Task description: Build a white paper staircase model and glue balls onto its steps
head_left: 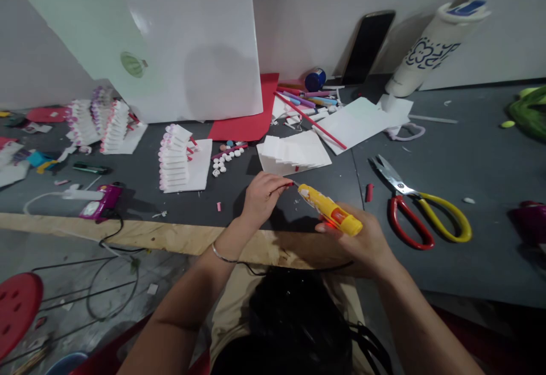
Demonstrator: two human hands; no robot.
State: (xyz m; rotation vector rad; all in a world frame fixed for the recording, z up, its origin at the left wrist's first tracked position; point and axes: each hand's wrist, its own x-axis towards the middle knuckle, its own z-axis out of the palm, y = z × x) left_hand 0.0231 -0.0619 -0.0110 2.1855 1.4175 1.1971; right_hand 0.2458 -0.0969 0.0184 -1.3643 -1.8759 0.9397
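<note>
A pale wall point(307, 22) rose behind the dark-topped table point(482, 267), whose near edge showed bare wood. Grey floor point(157, 270) lay in front of the table, with a red stool point(19, 313) toward its left.

No text legible; the white tumbler point(434, 50) bears unreadable print.

Hot glue gun point(327, 206): yellow body, orange-red section near the rear, slim nozzle; held at a slant, left of the scissors point(408, 190), nozzle pointing away from them. Small red piece point(290, 184): mostly covered; held at the nozzle tip, farther left of the scissors.
</note>
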